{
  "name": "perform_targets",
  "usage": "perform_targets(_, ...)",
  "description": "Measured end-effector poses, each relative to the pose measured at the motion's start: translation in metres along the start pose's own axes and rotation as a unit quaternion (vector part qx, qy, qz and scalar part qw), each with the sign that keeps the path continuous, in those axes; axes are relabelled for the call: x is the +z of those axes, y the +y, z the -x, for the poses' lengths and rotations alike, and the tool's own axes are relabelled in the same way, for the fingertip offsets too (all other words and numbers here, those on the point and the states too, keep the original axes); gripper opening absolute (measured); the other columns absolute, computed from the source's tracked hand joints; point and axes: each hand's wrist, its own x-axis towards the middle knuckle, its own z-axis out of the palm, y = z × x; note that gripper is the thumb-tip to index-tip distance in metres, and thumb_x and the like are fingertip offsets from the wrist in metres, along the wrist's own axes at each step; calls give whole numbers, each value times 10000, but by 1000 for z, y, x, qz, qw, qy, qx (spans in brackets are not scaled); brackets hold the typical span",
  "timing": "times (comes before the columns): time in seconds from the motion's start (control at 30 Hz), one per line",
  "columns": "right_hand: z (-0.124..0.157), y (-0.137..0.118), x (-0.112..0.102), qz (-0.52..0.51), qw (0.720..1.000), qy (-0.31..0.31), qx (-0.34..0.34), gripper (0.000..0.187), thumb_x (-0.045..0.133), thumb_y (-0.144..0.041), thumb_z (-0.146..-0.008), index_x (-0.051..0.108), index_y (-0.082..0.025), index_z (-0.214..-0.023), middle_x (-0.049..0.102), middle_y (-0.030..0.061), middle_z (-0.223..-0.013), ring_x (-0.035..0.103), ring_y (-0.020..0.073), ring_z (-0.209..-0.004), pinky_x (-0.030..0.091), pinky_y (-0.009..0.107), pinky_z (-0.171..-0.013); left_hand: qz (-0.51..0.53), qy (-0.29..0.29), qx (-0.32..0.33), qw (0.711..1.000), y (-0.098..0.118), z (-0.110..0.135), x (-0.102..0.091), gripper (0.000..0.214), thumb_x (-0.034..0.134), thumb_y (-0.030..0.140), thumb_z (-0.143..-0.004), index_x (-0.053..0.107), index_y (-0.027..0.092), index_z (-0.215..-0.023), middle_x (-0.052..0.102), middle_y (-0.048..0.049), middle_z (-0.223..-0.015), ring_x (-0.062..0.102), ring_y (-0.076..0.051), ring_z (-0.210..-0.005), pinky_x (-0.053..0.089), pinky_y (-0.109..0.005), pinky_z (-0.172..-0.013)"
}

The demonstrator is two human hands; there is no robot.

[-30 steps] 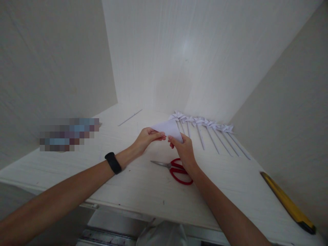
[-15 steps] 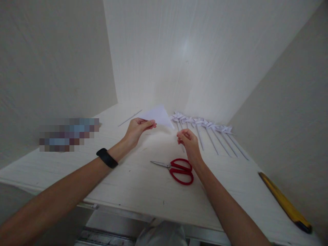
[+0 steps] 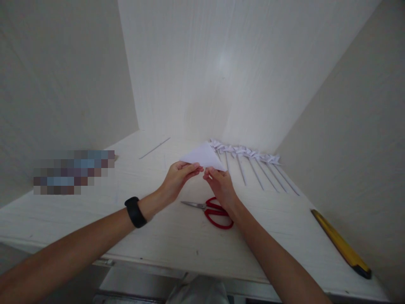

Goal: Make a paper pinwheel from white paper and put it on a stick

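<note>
A white paper folded into a triangle [image 3: 204, 155] is held above the white table [image 3: 164, 236]. My left hand [image 3: 179, 179] pinches its lower left edge, thumb on top. My right hand [image 3: 220, 185] pinches the lower right edge, fingers curled. A black band sits on my left wrist [image 3: 135, 212]. Red-handled scissors [image 3: 213, 211] lie on the table just below my right hand, blades pointing left.
Several white paper pinwheels on sticks [image 3: 249, 162] lie in a row behind my hands. One thin white stick [image 3: 155, 147] lies at the back left. A yellow utility knife [image 3: 340, 244] rests by the right wall. A blurred patch [image 3: 72, 171] is at left. Walls close in on three sides.
Half a second ago only my left hand held the triangle, raised to the left. Now it is lower and centred, and my right hand has taken hold of its right edge again.
</note>
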Motion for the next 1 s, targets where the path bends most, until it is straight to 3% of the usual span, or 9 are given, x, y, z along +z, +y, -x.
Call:
perform_targets(0.33,-2,6,-3,98,995,-3,-6,177,704,-346,-674,645,-180,-661,585,-12,-617,495,112,-584,418,259,-606,-75,-32,26,996,-8,0,-1,245,751,306,-662,684,138,-828,694,-37,-793,604,-147,-752,466,-283,-755)
perform_targets(0.53,-7,9,-9,92,995,41,0,181,728,-318,-626,626,-169,-614,568,-20,-584,476,102,-553,399,248,-562,-173,41,30,984,-5,-4,-5,262,770,355,-613,650,135,-688,633,-4,-644,546,-132,-629,413,-256,-634)
perform_targets(0.77,-16,0,-26,64,993,101,-2,205,719,-295,-595,548,-181,-586,478,-53,-567,425,79,-533,392,228,-563,-185,73,42,979,-8,-8,-10,285,755,384,-617,601,144,-618,599,6,-611,509,-120,-598,376,-243,-600)
perform_targets(1.0,-12,1,-16,38,998,55,10,208,704,-346,-624,581,-183,-665,535,-31,-674,465,81,-586,418,234,-596,-136,80,35,987,-6,-8,-9,281,772,350,-609,642,125,-717,626,-9,-680,542,-126,-655,420,-252,-656)
